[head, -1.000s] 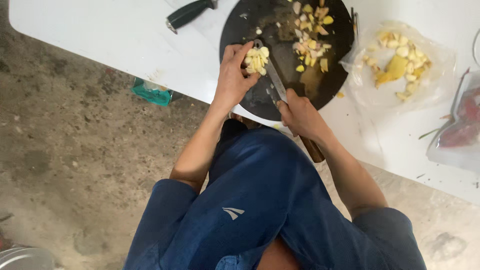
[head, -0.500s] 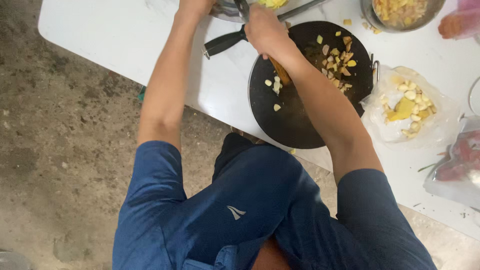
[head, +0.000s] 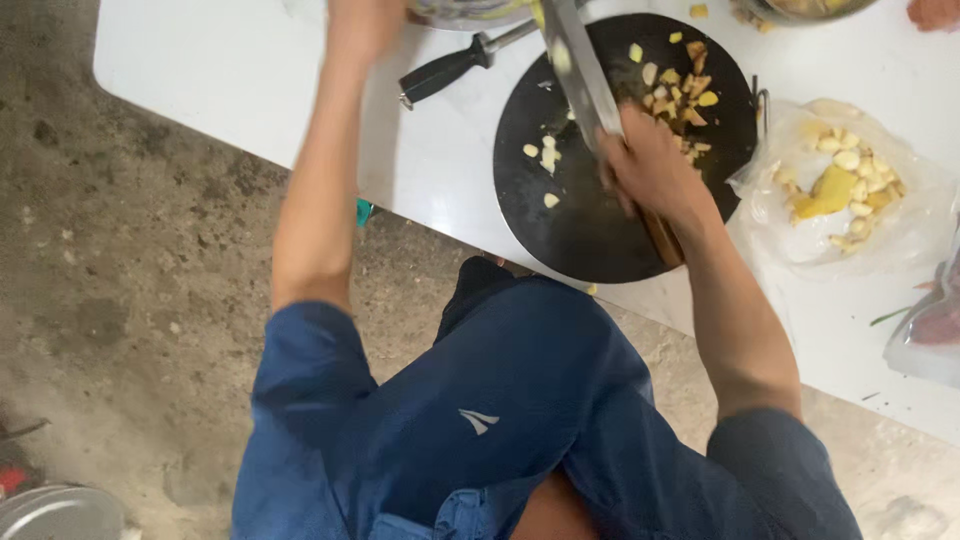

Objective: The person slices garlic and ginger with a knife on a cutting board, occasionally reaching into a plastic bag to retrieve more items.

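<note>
Left hand (head: 365, 25) cropped, bowl (head: 470, 12) cut off, cleaver (head: 580, 75) blurred

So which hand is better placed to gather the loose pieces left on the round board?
Probably the right hand: it holds the knife over the black board, beside the pieces. The left hand is up at the bowl.

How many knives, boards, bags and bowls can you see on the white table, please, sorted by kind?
Knives: 2, a cleaver in the right hand and a black-handled knife.
Round dark boards: 1.
Clear plastic bags: 2.
Bowls at the top edge: 2.
Total: 7.
</note>
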